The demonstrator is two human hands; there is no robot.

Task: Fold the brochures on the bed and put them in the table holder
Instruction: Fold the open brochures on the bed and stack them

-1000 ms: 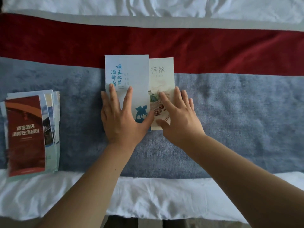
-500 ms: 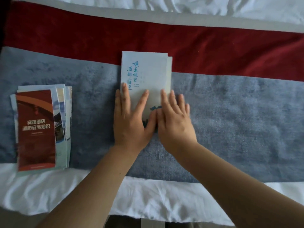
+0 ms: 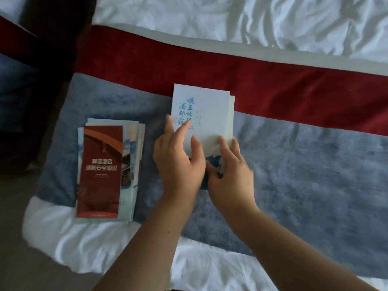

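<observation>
A bed (image 3: 210, 22) covered in a crumpled white sheet is seen from above, and a bed runner (image 3: 315, 164) is laid across it, made of a dark red band on the far side and a wider grey-blue band on the near side. On the grey-blue band, toward the left, a stack of brochures (image 3: 100, 171) is set down with its near end reaching onto the white sheet; the top one is red-brown and carries the white title 宾馆酒店 消防安全知识, while smaller print beneath it is too blurred to be read. Just to the right of the stack, and apart from it, a folded pale blue brochure (image 3: 207, 114) is lying flat where the two bands meet, with a cream inner panel showing along its right edge. Blue brush calligraphy in two vertical columns is printed on it, partly covered, and a dark blue figure is printed near its lower end. The left hand (image 3: 178, 164) is pressed on its left half with the fingers (image 3: 185, 128) spread. The right hand (image 3: 233, 181) is rested on its lower right part with the fingers (image 3: 223, 147) held close together.
</observation>
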